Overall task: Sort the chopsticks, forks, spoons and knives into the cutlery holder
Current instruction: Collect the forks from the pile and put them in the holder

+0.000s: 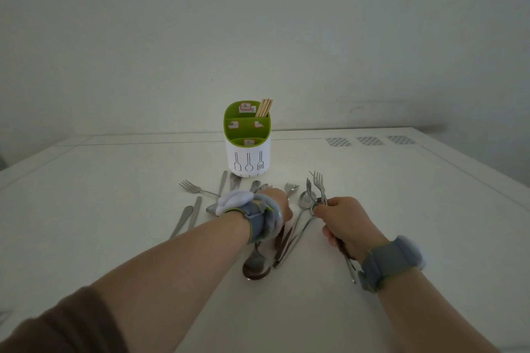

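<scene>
The right hand [348, 226] is closed around a bundle of forks [317, 186], tines up. The left hand [275, 203] reaches into the cutlery pile [258, 209] on the worktop [114, 209]; its grip cannot be told. The cutlery holder [248, 149], chopsticks [264, 108] at its back, stands beyond. Judged risk: loosely bunched forks could slip or land in the wrong compartment.

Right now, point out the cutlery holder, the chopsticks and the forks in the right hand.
cutlery holder [248, 162]: head view, white front wall.
chopsticks [265, 108]: head view, upper ends.
forks [317, 183]: head view, tines.
</scene>
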`<control>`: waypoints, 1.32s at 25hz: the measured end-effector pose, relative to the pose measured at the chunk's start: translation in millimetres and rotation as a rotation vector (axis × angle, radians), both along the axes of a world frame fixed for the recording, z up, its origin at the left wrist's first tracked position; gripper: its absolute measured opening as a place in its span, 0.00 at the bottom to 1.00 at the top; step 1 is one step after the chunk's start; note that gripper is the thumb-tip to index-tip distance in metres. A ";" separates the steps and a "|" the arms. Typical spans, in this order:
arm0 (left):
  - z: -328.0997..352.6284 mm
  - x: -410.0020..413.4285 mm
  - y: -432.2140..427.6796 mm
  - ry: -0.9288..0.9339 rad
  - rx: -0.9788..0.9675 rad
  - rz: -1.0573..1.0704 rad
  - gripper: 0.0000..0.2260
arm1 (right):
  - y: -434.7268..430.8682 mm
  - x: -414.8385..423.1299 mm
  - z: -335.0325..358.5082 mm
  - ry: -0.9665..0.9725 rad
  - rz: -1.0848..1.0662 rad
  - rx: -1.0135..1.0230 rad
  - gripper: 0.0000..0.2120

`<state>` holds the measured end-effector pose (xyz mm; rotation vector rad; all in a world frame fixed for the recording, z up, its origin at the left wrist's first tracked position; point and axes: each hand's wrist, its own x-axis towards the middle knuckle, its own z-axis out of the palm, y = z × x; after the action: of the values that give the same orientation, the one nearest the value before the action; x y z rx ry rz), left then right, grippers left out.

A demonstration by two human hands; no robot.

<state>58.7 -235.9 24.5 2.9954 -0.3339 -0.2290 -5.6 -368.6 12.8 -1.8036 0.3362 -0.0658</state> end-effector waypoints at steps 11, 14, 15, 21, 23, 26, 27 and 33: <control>-0.8 7.4 17.9 0.088 -0.259 0.150 0.12 | -2.0 3.4 -3.1 -0.015 -0.024 0.070 0.11; -3.4 8.4 17.4 0.092 -0.335 0.171 0.09 | -1.1 4.0 -3.3 -0.016 -0.023 0.058 0.09; -3.9 8.8 14.4 0.079 -0.332 0.170 0.09 | -1.3 4.0 -3.2 -0.012 -0.021 0.056 0.08; -4.1 6.6 -2.2 -0.018 -0.236 0.185 0.17 | -0.1 2.0 -2.2 0.016 -0.006 0.041 0.04; -2.6 4.1 -3.5 -0.007 -0.252 0.194 0.17 | -1.0 1.4 -0.8 0.017 0.000 0.094 0.04; 5.3 2.3 -0.8 0.074 -0.406 0.234 0.13 | -3.2 0.1 0.6 0.017 0.017 0.263 0.09; 10.6 1.6 1.7 0.094 -0.470 0.245 0.11 | -2.6 0.5 0.7 0.018 0.020 0.322 0.11; 43.4 -23.4 2.2 0.302 -1.095 0.245 0.04 | 7.6 -0.6 7.1 -0.028 0.060 0.525 0.12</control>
<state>35.3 -233.7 67.9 1.8616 -0.0189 -0.3272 -6.2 -360.9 19.9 -1.2896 0.2497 0.0378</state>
